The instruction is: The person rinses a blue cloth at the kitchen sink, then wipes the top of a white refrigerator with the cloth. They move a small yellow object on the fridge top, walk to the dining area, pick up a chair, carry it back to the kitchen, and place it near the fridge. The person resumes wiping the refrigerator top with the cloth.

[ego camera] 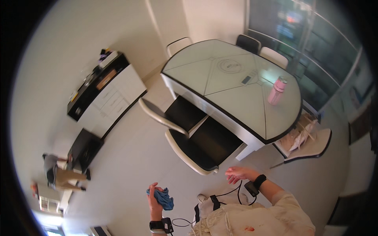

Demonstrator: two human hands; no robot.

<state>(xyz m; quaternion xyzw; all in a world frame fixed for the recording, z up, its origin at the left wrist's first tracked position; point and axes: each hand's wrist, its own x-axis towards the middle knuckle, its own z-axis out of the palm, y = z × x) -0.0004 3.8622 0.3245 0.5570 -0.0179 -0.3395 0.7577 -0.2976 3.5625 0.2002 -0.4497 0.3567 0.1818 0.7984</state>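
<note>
My left hand [154, 197] is closed around a crumpled blue cloth [164, 199], which hangs out on the thumb side over the floor. My right hand [238, 174] holds nothing; its fingers are loosely bent and apart. It is nearest to a black chair with a pale curved back [189, 157], drawn up at the long side of a glass-topped table [189, 70]. A pink bottle [276, 91] stands upright near the table's right end. Both wrists wear black straps with small devices and cables.
A second chair [161, 118] stands beside the first. Another chair [310, 147] at the right bears bags. A white sideboard [109, 100] with a black top carries several items along the left wall. Farther off, a person [60, 172] bends by a black cabinet [87, 149]. Glass doors [295, 38] are behind the table.
</note>
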